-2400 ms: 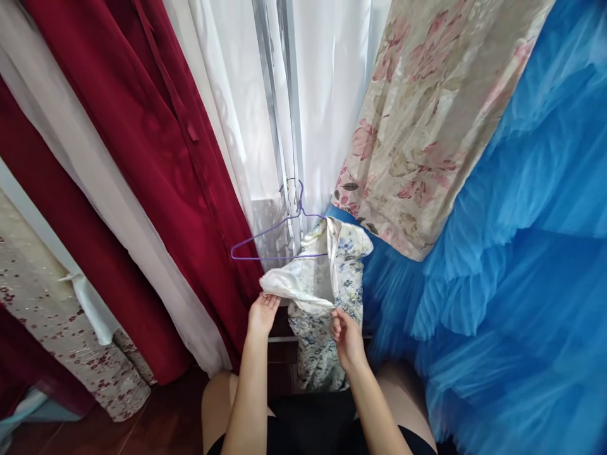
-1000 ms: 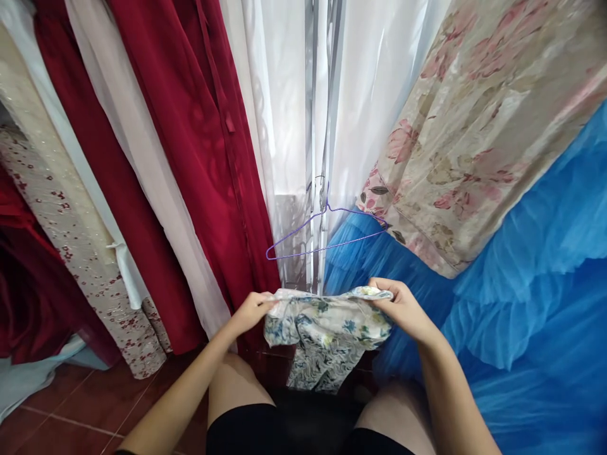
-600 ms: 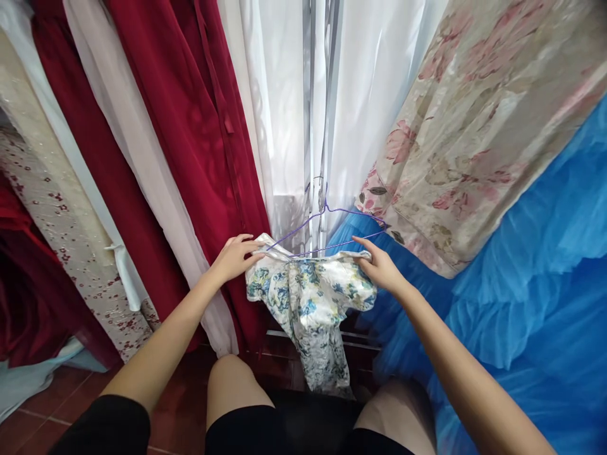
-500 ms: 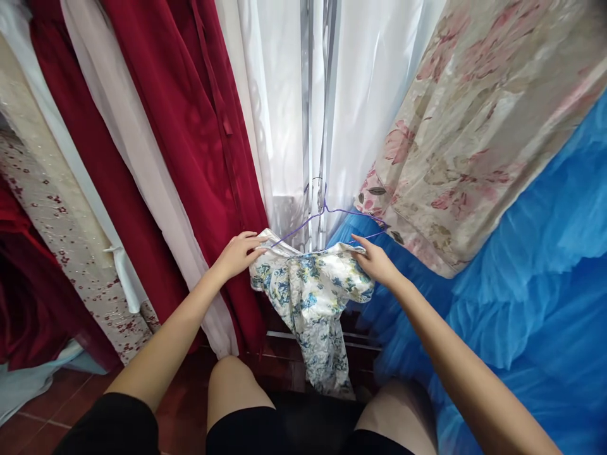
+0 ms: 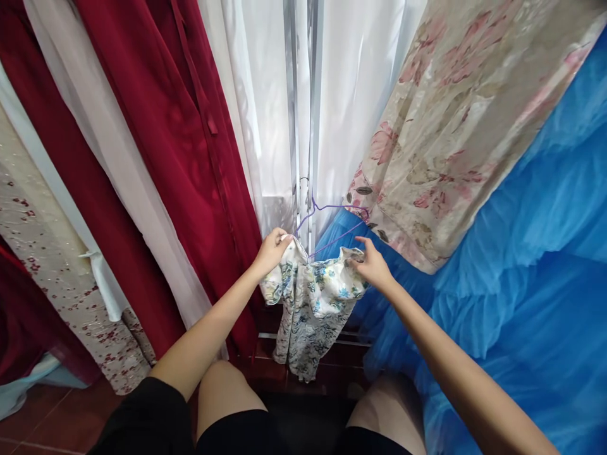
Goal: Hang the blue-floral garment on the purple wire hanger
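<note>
A white short-sleeved dress (image 5: 327, 291) with a blue and yellow flower print hangs in front of me at a slight tilt. My left hand (image 5: 271, 253) pinches its left shoulder near the neckline. At the other shoulder, my right hand (image 5: 374, 265) grips the fabric with the lower fingers, while one finger points out away from the cloth. A thin purple hanger (image 5: 334, 206) sits behind and above the neckline. Its left end goes in at the left shoulder by my left hand; its right end stands outside the dress, above my right hand.
Long dark red gowns (image 5: 156, 126) and a pale pink one hang at left. Behind the hanger are white drapes (image 5: 351, 95) and a metal pole (image 5: 291, 95). A beige floral gown (image 5: 441, 139) and blue tulle (image 5: 512, 316) crowd the right. Red floor tiles (image 5: 61, 411) show below.
My left hand has moved right and draws the left shoulder inward. The hanger's right end now stands farther from the right shoulder, and the dress's lower part has swung left.
</note>
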Motion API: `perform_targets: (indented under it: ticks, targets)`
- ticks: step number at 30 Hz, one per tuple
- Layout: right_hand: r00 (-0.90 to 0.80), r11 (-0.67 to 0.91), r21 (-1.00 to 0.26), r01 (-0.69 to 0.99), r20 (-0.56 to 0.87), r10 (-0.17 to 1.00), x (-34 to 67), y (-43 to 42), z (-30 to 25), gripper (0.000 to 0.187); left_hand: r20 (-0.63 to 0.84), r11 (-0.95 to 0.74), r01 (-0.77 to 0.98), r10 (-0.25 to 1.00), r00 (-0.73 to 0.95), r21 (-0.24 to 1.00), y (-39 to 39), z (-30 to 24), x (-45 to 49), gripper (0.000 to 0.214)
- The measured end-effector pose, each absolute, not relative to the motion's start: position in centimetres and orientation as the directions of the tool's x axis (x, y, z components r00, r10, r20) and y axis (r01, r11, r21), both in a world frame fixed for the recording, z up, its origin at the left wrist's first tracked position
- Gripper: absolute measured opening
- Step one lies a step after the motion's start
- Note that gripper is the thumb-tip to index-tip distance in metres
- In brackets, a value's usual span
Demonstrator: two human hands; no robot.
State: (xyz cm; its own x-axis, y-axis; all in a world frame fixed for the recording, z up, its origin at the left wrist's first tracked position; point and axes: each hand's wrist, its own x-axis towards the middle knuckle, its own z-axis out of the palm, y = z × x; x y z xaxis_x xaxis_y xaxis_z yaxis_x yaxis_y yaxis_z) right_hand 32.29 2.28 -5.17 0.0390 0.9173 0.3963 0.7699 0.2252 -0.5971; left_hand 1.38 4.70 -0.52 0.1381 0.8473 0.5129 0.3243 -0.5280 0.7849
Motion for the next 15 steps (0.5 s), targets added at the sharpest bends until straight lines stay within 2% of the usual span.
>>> perform_targets:
  ticks: [2, 3, 5, 7, 9, 11, 13, 15]
  targets:
    - [0.076, 0.256, -0.632, 0.731, 0.449, 0.89, 34.0, 3.2, -4.2, 0.083, 0.509, -0.538, 0.313, 0.843, 0.176, 0.783, 4.8, -0.3, 0.5, 0.024]
    - [0.099, 0.266, -0.645, 0.717, 0.472, 0.876, 34.8, 3.7, -3.7, 0.085, 0.519, -0.56, 0.348, 0.828, 0.211, 0.752, 4.8, 0.1, -0.1, 0.025]
    - [0.12, 0.284, -0.663, 0.693, 0.494, 0.861, 36.1, 4.7, -2.6, 0.075, 0.541, -0.607, 0.448, 0.793, 0.281, 0.656, 4.5, 1.1, -1.1, 0.029]
    - [0.057, 0.301, -0.666, 0.682, 0.459, 0.887, 37.0, 5.2, -1.3, 0.052, 0.555, -0.62, 0.559, 0.772, 0.31, 0.55, 4.1, 2.2, -1.9, 0.033]
    - [-0.082, 0.308, -0.659, 0.687, 0.351, 0.933, 37.7, 4.9, 0.0, 0.037, 0.607, -0.593, 0.672, 0.75, 0.262, 0.443, 3.9, 3.0, -2.7, 0.034]
    - [-0.213, 0.296, -0.698, 0.652, 0.206, 0.955, 38.2, 3.8, 1.1, 0.044, 0.688, -0.549, 0.74, 0.707, 0.163, 0.388, 3.9, 3.5, -3.6, 0.03]
    - [-0.334, 0.249, -0.815, 0.523, 0.073, 0.94, 38.5, 2.3, 2.0, 0.044, 0.727, -0.534, 0.731, 0.682, 0.076, 0.425, 4.2, 3.4, -4.8, 0.029]
    - [-0.412, 0.126, -0.934, 0.336, -0.026, 0.911, 38.1, 0.7, 2.2, 0.043, 0.698, -0.544, 0.667, 0.714, 0.05, 0.508, 4.8, 2.7, -5.9, 0.029]
